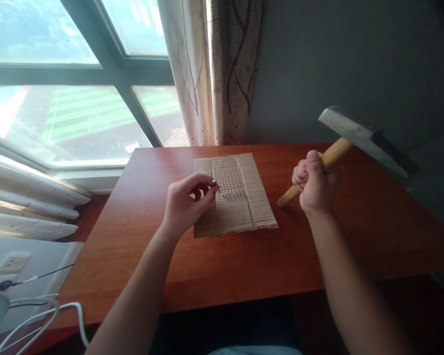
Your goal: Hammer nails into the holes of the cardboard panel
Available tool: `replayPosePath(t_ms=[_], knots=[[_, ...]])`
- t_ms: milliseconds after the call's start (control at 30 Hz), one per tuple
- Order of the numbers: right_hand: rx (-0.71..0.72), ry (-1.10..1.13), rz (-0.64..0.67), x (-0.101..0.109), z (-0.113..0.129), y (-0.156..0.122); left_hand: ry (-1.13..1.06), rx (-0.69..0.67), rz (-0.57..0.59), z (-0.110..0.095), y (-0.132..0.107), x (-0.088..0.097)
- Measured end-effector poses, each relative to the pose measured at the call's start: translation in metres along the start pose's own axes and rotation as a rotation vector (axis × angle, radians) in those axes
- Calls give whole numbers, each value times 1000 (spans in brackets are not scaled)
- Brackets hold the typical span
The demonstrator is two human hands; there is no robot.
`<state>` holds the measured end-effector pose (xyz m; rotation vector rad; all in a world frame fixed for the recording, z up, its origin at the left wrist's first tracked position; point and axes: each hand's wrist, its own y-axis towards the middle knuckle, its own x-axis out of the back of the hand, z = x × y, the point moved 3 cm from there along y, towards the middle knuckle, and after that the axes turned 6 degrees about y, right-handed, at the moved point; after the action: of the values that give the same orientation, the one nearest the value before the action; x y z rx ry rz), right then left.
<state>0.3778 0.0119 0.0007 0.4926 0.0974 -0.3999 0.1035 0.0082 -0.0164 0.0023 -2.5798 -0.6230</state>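
Observation:
A flat piece of cardboard lies on the reddish wooden table, its middle panel dotted with small holes and a short row of nail heads. My left hand pinches a small nail upright at the left edge of the dotted panel. My right hand is closed round the wooden handle of a hammer, whose metal head is raised up and to the right, above the table.
A patterned curtain hangs behind the table beside a large window. The grey wall stands at the back right. White cables and a wall socket sit at the lower left.

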Motion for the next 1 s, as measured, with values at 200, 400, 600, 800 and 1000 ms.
replayPosePath(t_ms=[200, 400, 600, 800, 1000], knots=[[-8, -50, -9, 0, 0, 1, 110, -14, 29, 7, -5, -3], [2, -38, -2, 0, -1, 1, 187, -44, 36, 6, -5, -3], [3, 16, 5, -1, 2, 0, 196, -82, 42, 2, -5, -4], [-9, 16, -17, -1, 2, 0, 211, -116, 57, -3, -4, -3], [-15, 40, -7, 0, 1, 0, 233, -153, 75, -5, -4, -6]])
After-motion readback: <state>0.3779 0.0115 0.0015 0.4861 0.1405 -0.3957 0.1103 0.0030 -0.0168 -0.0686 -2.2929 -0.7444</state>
